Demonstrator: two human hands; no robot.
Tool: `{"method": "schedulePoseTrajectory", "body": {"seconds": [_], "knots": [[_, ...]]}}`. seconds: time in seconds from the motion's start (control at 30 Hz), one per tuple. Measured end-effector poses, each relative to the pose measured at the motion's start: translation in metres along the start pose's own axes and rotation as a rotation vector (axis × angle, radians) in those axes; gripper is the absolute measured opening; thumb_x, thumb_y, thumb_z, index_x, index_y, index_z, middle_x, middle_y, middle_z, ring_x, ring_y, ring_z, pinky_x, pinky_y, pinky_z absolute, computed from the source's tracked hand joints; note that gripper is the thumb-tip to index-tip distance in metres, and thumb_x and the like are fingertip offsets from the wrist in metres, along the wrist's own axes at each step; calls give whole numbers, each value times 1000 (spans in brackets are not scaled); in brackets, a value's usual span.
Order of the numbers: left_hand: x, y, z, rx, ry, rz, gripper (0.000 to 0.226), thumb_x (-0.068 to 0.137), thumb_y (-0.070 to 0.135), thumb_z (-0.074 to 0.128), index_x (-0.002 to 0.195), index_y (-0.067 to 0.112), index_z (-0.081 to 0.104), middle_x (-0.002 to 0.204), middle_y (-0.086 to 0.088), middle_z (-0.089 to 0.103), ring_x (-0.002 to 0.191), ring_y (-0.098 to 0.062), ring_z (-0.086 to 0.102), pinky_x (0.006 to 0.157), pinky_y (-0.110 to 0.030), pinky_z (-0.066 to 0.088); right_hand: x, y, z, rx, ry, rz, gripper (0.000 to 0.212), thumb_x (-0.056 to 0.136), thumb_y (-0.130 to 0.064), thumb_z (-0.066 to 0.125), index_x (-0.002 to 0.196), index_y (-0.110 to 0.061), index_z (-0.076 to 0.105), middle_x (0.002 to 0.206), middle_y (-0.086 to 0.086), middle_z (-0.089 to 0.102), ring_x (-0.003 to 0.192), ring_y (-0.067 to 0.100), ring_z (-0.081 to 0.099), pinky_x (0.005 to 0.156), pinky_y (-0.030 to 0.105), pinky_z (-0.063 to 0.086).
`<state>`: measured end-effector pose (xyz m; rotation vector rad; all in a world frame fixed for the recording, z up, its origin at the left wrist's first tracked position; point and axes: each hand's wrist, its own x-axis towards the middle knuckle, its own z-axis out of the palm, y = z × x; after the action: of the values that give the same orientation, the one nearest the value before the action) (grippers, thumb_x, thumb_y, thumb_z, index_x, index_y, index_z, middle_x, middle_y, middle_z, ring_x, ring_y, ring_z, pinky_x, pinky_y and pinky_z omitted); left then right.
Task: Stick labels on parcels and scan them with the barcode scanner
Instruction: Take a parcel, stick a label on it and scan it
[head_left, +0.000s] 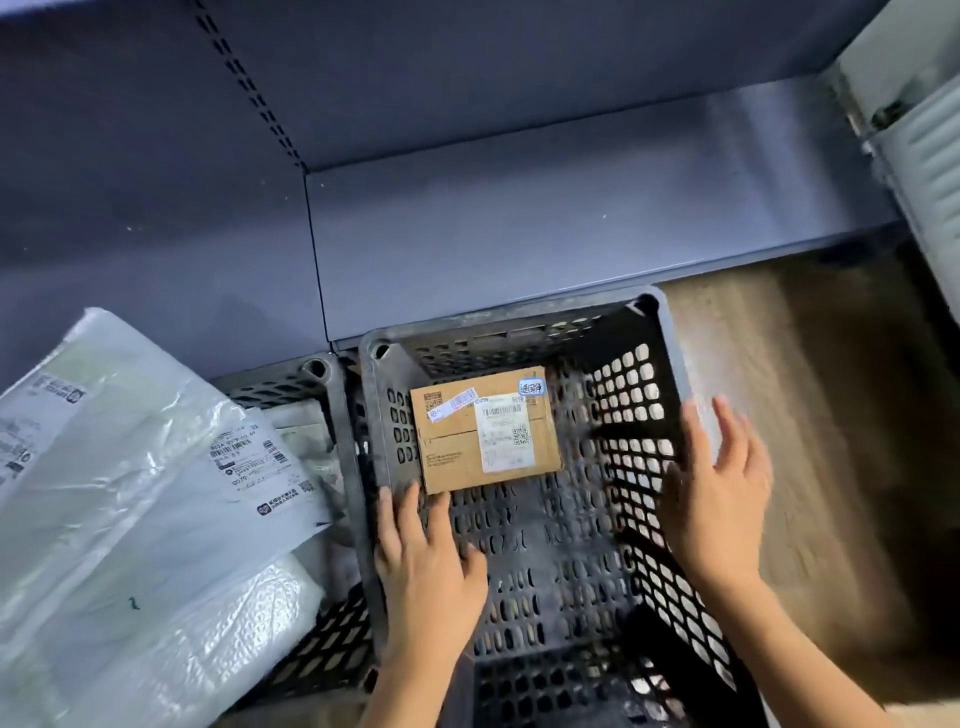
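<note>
From the head view, a flat brown cardboard parcel box (451, 447) lies on the floor of a dark grey perforated plastic crate (493, 344), towards its far-left corner. Its long axis runs left to right, slightly skewed. The white paper shipping label (505, 437) faces up, barcode towards the far side. The left hand (426, 566) reaches in with its fingers (413, 499) straight, their tips at the box's near-left corner, gripping nothing. The right hand (719, 499), blurred, is spread open at the crate's right wall. To the left are glossy, crinkled white plastic mailer bags (130, 493). Smooth blue-grey metal shelving (519, 234) stands beyond.
</note>
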<state>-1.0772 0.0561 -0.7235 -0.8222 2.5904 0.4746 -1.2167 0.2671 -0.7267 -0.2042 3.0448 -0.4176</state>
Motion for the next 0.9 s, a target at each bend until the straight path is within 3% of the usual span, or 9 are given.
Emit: {"method": "schedulePoseTrajectory", "body": {"seconds": [0.07,0.1,0.17,0.3,0.43,0.57,0.67,0.8,0.9], "knots": [[1,7,-7,-36,-81,-37,60,87,42,54,141,22,38,155,-4,17,144,-30,-11,111,-52,24,-7,14,-7,60,-227,273,59,93,-11,51,147,-16,28,143,22,40,107,45,56,83,49,46],[2,10,-9,-70,-101,-46,61,89,46,48,144,26,31,157,0,10,142,-28,-20,114,-49,19,-9,18,-10,72,-324,321,55,95,-13,48,146,-16,29,132,25,50,96,46,60,74,47,48],[4,15,-15,-137,-89,-47,60,91,47,46,145,30,27,157,6,6,140,-25,-25,116,-43,15,-8,23,-13,88,-363,269,43,96,-11,45,138,-14,38,103,28,64,80,45,63,67,46,49],[2,23,-25,-151,-128,-79,60,92,46,46,147,34,24,157,10,5,140,-25,-24,113,-39,26,-3,23,-20,125,-324,193,29,95,-9,46,124,-12,47,86,25,67,74,44,64,63,46,49],[8,25,-27,-163,-141,-65,60,92,45,47,146,37,23,158,10,6,140,-21,-23,115,-51,21,0,29,-22,155,-305,168,24,95,-7,45,118,-9,49,80,23,66,70,41,63,61,44,48],[6,40,-24,-213,-157,-58,59,91,42,48,146,35,25,157,10,8,141,-18,-23,115,-52,20,9,46,-25,153,-322,193,20,95,-9,46,115,-13,47,74,16,67,62,33,61,57,38,47],[3,57,-20,-241,-181,-21,60,92,43,47,146,33,24,157,12,5,140,-16,-25,114,-49,20,18,61,-38,143,-323,212,21,94,-8,49,115,-12,48,77,17,66,64,34,60,57,34,42],[-1,88,-14,-276,-208,17,60,92,43,47,146,35,24,156,15,4,139,-14,-29,116,-53,17,35,83,-57,108,-320,230,23,94,-5,47,116,-9,50,89,25,66,77,42,62,65,45,50],[2,107,-12,-265,-214,44,58,93,42,47,146,34,24,156,13,5,139,-15,-29,115,-46,17,44,98,-65,98,-325,236,20,96,-6,43,114,-10,49,92,27,65,71,37,61,64,47,52]]}}
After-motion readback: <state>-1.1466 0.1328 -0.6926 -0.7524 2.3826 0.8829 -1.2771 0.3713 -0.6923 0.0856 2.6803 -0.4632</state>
